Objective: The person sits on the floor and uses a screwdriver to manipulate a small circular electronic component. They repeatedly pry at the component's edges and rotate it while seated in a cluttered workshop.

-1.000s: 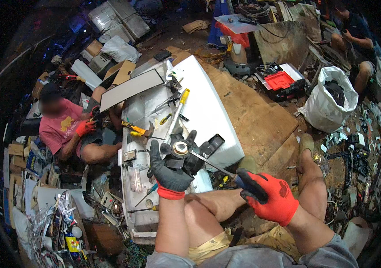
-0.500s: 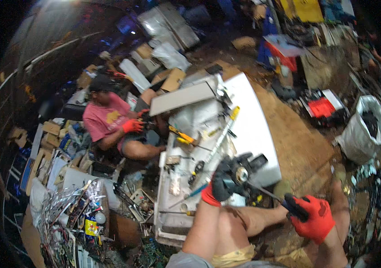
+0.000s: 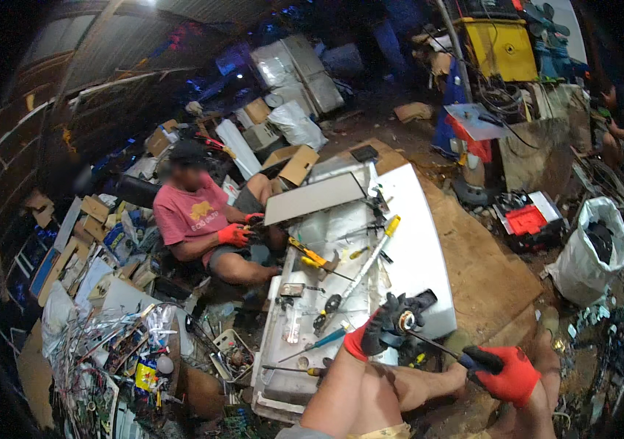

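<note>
My left hand (image 3: 374, 335), in a red glove with a black palm, is closed round a dark device with a round metal end (image 3: 407, 319). My right hand (image 3: 511, 374), gloved the same way, grips the dark handle of a screwdriver (image 3: 435, 342). The shaft points left, and its tip meets the device near the metal end; whether it sits in a screw is too small to tell. Left of my left hand, a blue-handled screwdriver (image 3: 330, 337) lies on a white plastic panel (image 3: 266, 366), with an orange-and-yellow tool (image 3: 309, 253) farther up.
Across the panel sits a co-worker (image 3: 198, 208) in red gloves, beside a flat grey board (image 3: 315, 199). Tangled wires and scrap (image 3: 125, 358) heap up at the left. On the right are a white sack (image 3: 583, 256), a red-and-black case (image 3: 528, 219) and brown plywood (image 3: 480, 271).
The view has swung, shifting the background down and slightly right. The device has turned slightly in my left hand, and the screwdriver stays against it.
</note>
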A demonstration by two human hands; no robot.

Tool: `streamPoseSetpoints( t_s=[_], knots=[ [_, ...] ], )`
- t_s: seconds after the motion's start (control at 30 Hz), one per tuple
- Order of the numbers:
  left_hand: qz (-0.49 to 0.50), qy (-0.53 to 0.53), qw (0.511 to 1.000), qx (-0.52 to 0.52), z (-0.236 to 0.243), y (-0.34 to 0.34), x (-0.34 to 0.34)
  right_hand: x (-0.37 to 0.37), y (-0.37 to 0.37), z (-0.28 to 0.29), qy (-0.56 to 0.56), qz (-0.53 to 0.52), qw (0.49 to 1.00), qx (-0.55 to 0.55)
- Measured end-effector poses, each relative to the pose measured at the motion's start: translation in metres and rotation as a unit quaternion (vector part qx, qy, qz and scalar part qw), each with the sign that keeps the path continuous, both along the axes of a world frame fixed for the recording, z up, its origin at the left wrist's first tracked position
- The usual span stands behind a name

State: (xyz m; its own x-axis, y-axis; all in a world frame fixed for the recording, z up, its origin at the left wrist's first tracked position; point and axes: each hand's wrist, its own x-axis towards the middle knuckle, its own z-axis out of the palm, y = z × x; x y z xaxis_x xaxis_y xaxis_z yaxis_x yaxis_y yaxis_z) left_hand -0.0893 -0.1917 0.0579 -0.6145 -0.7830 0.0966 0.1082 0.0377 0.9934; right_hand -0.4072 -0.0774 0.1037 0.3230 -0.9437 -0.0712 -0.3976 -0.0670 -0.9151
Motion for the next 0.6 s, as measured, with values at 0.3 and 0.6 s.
streamPoseSetpoints(
  t_s=[0.3, 0.6],
  knots=[
    [-0.030, 0.346, 0.898, 0.270, -0.020, -0.006, -0.017, 0.003, -0.012, -0.010, -0.004, 0.031, 0.999, 0.009],
    [-0.011, 0.375, 0.884, 0.279, -0.016, -0.005, -0.019, 0.012, -0.008, -0.013, 0.043, -0.009, 0.999, 0.023]
  ],
)
